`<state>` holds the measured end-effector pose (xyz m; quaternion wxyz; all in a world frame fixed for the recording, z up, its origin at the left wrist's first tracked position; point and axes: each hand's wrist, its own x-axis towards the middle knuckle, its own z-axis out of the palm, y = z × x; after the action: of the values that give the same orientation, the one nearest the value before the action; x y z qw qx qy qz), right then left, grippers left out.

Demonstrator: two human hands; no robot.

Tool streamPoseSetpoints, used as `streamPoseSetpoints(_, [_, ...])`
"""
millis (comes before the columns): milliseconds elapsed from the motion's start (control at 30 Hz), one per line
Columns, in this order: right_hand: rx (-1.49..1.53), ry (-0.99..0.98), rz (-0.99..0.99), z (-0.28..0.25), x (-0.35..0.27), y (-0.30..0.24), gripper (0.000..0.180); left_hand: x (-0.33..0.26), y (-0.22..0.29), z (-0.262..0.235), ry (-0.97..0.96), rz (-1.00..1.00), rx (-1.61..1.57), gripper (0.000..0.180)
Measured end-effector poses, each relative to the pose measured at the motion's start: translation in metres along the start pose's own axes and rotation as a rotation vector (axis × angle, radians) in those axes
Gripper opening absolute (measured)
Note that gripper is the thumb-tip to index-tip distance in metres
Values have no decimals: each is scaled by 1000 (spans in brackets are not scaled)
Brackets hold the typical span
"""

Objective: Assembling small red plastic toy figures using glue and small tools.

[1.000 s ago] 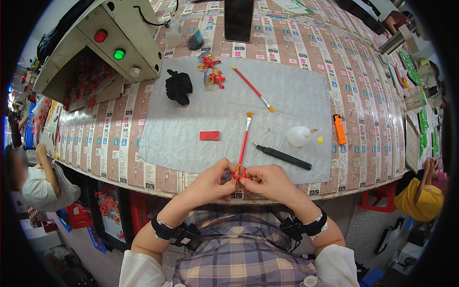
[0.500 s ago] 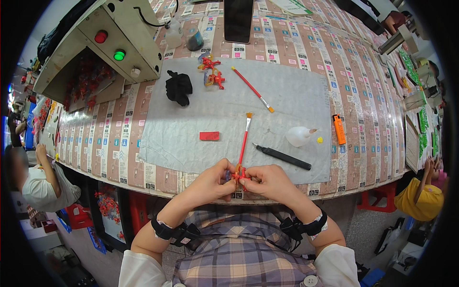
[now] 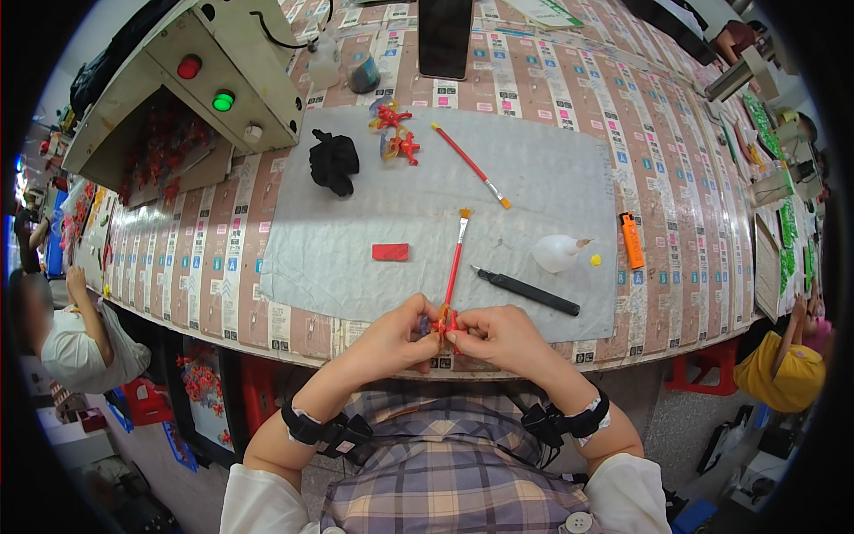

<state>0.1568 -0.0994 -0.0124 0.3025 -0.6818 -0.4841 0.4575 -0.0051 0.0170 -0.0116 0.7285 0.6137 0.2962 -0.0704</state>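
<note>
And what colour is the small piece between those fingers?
The small piece, partly hidden, shows mostly red in the head view.

A small red figure [image 3: 443,327] with translucent amber and bluish parts was held at the scene's near middle, mostly covered, its exact pose impossible to tell.

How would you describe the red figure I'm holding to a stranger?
Find the grey sheet, then its near edge. There, your left hand and right hand pinch a small red figure. Unlike the two figures lying near the sheet's far edge, it is held.
</note>
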Motion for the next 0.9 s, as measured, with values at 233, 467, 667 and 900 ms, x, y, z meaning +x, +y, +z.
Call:
streamPoseSetpoints(233, [-10, 6, -4, 0, 0, 1, 25, 0, -3, 0, 11, 11, -30, 24])
streamPoseSetpoints(467, [-30, 9, -8, 0, 0, 0, 25, 1, -3, 1, 16, 16, -23, 24])
streamPoseSetpoints(667, [-35, 8, -15, 0, 0, 0, 25, 1, -3, 1, 15, 4, -22, 24])
streamPoseSetpoints(900, [-23, 4, -14, -1, 0, 0, 26, 1, -3, 0, 17, 3, -21, 23])
